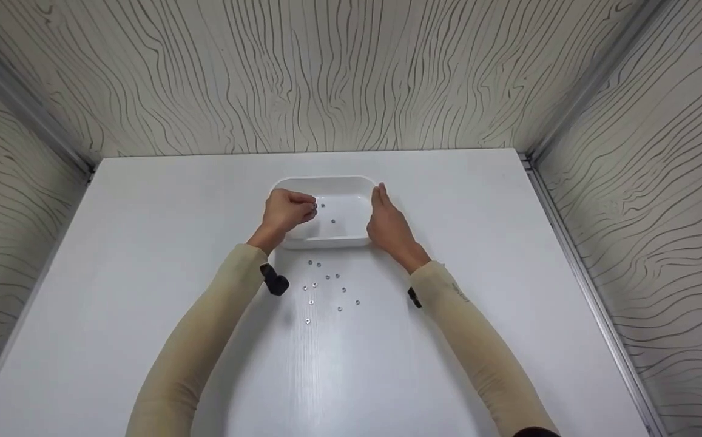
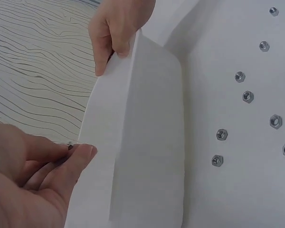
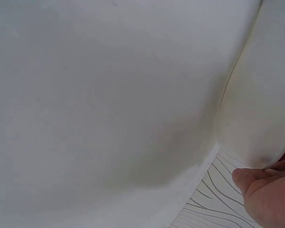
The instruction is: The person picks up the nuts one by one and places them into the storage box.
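A white rectangular tray (image 1: 326,243) stands on the table. Over its left part, my left hand (image 1: 287,210) pinches a small metal nut (image 2: 70,147) between thumb and fingers. Two loose nuts lie on the tray floor, one nut (image 1: 333,221) near the middle and the other close to the left fingertips. My right hand (image 1: 389,227) grips the tray's right side, with fingers outside the wall and the thumb at the rim. In the right wrist view only part of the right hand (image 3: 270,192) shows against the tray's wall (image 3: 261,104).
Several hex nuts (image 2: 222,135) lie scattered on the white table (image 1: 162,243) in front of the tray, between the forearms. A wood-grain patterned wall (image 1: 326,79) rises behind the table, with similar panels at both sides.
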`<state>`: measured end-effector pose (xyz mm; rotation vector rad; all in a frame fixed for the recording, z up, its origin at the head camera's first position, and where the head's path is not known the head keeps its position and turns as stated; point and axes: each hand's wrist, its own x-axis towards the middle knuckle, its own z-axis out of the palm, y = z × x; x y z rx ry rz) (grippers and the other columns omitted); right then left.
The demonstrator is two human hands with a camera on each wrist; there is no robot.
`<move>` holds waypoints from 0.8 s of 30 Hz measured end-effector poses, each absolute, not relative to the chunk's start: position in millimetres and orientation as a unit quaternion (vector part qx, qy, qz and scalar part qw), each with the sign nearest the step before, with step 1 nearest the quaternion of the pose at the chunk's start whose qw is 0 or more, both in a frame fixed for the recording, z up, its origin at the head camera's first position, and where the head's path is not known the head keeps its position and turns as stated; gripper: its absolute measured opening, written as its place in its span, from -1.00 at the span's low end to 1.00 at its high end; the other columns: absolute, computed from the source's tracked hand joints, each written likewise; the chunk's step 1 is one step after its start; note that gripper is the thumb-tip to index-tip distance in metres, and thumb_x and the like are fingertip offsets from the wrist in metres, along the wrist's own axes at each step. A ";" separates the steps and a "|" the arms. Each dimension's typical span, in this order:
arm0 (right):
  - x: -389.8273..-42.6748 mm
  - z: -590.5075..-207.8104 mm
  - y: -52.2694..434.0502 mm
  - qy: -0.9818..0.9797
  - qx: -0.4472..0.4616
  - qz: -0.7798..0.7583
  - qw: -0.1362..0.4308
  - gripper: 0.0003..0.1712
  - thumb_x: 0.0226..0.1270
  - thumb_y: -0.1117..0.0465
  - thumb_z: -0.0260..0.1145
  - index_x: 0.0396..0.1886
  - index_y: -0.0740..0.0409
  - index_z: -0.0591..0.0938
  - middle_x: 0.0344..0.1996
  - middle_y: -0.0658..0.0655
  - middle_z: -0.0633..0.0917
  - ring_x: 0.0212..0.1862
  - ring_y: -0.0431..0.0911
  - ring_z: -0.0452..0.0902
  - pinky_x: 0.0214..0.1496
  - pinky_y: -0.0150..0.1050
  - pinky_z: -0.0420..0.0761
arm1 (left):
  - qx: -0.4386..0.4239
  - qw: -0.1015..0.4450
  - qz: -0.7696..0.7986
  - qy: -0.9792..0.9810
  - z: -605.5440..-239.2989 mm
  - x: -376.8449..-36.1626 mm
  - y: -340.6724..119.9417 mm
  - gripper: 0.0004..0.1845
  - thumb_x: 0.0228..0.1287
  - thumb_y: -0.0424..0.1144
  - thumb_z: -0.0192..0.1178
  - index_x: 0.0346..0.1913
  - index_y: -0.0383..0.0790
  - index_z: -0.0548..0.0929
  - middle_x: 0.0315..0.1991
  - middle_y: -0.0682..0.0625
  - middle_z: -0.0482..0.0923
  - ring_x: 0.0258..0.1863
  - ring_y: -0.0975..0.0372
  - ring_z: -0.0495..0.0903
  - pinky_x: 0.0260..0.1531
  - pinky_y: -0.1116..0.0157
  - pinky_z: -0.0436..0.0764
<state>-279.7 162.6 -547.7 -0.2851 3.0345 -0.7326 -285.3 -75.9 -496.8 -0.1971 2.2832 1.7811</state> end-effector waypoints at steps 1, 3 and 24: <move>-279.7 -547.7 162.6 0.968 -0.092 -0.235 0.003 -0.30 0.62 0.35 -0.08 0.65 0.44 0.05 0.69 0.40 0.04 0.66 0.20 0.16 0.68 0.00 0.32 | -0.070 0.122 0.610 0.780 -496.3 -286.6 -75.7 -0.70 0.48 -0.43 0.21 0.15 -0.51 0.71 0.10 -0.31 0.75 0.05 0.06 0.82 -0.02 0.40 0.81; -280.0 -548.3 162.7 0.967 -0.092 -0.238 0.002 -0.30 0.62 0.36 -0.07 0.65 0.44 0.06 0.69 0.40 0.05 0.65 0.20 0.17 0.67 0.00 0.33 | -0.078 0.128 0.617 0.773 -495.2 -288.9 -75.9 -0.70 0.47 -0.44 0.21 0.16 -0.51 0.70 0.11 -0.31 0.74 0.07 0.05 0.81 -0.01 0.40 0.81; -278.1 -544.8 162.2 0.968 -0.088 -0.233 0.006 -0.31 0.64 0.34 -0.07 0.66 0.43 0.05 0.69 0.40 0.05 0.65 0.21 0.17 0.65 0.02 0.37 | -0.113 0.134 0.644 0.744 -489.6 -296.1 -87.5 -0.67 0.48 -0.43 0.22 0.21 -0.49 0.68 0.18 -0.31 0.68 0.08 0.06 0.81 0.00 0.41 0.80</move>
